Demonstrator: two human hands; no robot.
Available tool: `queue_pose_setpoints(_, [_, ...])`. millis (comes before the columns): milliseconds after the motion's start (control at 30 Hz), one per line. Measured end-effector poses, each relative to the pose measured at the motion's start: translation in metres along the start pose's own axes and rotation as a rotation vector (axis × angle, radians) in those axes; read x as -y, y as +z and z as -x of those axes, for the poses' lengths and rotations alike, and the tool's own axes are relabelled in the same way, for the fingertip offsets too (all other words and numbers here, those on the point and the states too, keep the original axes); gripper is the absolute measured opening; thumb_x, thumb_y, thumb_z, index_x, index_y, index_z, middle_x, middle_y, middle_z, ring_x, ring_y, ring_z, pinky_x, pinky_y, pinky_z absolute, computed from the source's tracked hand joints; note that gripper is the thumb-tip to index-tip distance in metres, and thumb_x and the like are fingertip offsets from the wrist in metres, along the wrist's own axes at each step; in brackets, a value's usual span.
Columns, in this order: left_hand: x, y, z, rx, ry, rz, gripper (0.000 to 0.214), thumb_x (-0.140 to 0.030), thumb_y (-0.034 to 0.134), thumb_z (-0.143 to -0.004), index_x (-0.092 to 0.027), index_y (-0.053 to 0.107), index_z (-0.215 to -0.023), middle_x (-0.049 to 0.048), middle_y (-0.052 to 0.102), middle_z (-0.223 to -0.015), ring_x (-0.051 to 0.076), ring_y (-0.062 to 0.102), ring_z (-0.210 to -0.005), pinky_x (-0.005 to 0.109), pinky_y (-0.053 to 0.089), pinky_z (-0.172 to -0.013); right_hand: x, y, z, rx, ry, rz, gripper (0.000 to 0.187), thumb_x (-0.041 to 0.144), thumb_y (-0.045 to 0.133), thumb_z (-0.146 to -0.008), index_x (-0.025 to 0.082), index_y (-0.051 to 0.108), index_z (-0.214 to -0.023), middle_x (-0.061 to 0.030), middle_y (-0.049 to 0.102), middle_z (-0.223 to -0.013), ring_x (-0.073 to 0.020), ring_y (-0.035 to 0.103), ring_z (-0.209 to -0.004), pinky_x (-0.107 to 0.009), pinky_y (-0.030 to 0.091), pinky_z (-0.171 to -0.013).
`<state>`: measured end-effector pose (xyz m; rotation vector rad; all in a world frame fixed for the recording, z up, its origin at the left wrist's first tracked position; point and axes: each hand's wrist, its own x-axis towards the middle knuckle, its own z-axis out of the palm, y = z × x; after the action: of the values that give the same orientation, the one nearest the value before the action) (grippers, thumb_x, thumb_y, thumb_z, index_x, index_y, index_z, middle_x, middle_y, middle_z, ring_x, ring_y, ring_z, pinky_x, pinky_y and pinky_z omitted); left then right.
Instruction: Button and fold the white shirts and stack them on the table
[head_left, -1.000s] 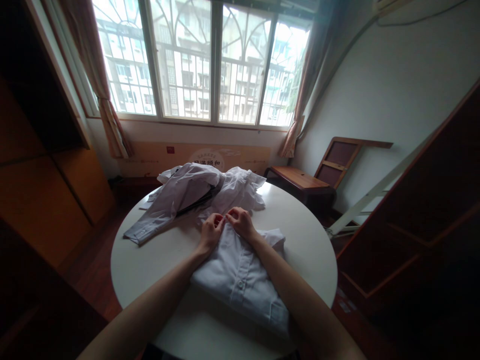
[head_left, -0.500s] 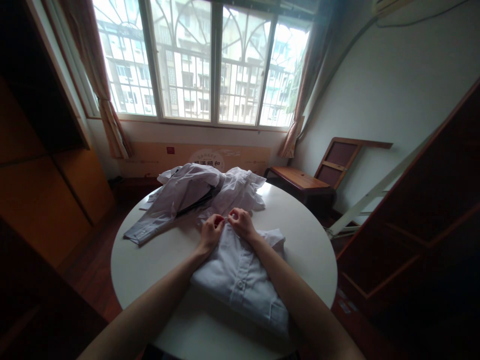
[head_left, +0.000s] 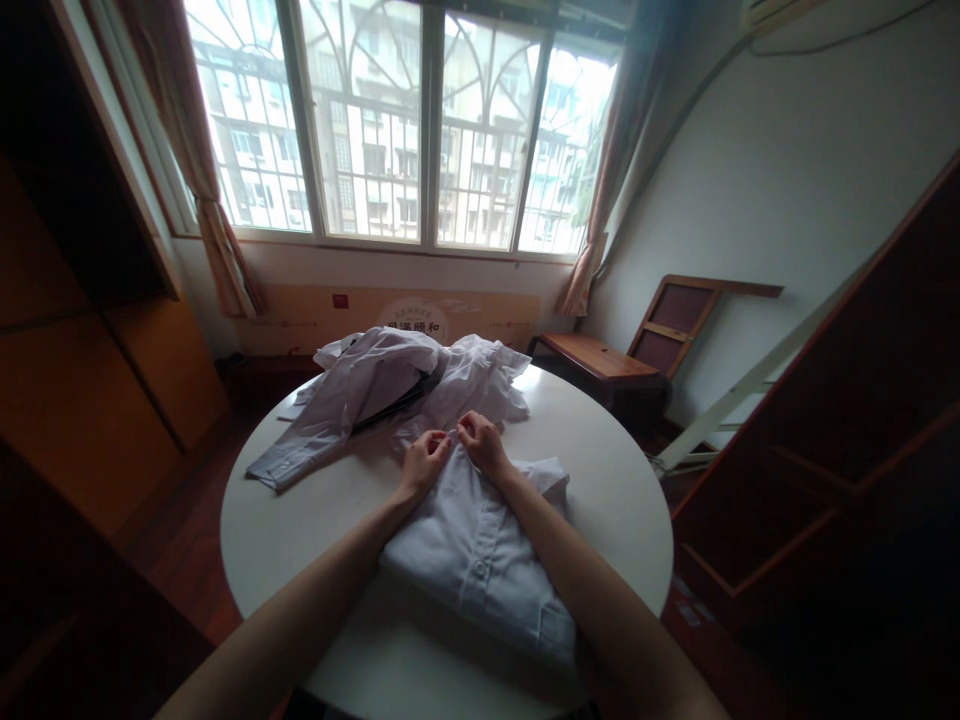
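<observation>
A white buttoned shirt lies flat on the round white table, its collar end pointing away from me. My left hand and my right hand meet at that far end, both with fingers pinched on the shirt's top edge near the collar. Both forearms rest over the shirt. Just beyond my hands sits a loose heap of other white and pale garments, with something dark tucked between them.
A window with bars and tied curtains fills the far wall. Wooden cabinets stand at left, a low wooden bench and leaning frame at right, and a dark wooden piece at far right.
My hands have stayed at the collar end; the fingertips have shifted slightly closer together. The shirt and the heap have not moved.
</observation>
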<state>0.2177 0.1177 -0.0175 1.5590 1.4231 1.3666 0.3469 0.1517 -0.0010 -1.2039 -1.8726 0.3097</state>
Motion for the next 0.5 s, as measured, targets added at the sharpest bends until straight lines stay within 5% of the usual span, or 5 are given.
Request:
queue_pose_setpoints(233, [0.005,0.002,-0.005,0.162,-0.171,0.315,0.025,-0.035,0.061,-0.066,-0.012,0.065,-0.075,0.0043,0.068,-0.070,0.015,0.058,-0.062,0.024,0.044,-0.057,-0.006,-0.002,-0.003,-0.019,0.111,-0.286,0.033,0.028,0.028,-0.084,0.018,0.058,-0.075,-0.0053,0.064,-0.080,-0.0149,0.057,-0.076,-0.024,0.040,-0.070])
queue_pose_setpoints(500, [-0.002,-0.002,-0.004,0.170,-0.364,0.533,0.033,-0.042,0.067,-0.056,-0.010,0.064,-0.066,0.0008,0.061,-0.056,0.010,0.048,-0.050,0.022,0.036,-0.050,-0.017,-0.003,-0.006,0.022,0.272,-0.355,0.024,0.035,0.039,-0.073,0.020,0.043,-0.054,0.0014,0.049,-0.054,-0.0138,0.045,-0.056,-0.025,0.034,-0.055])
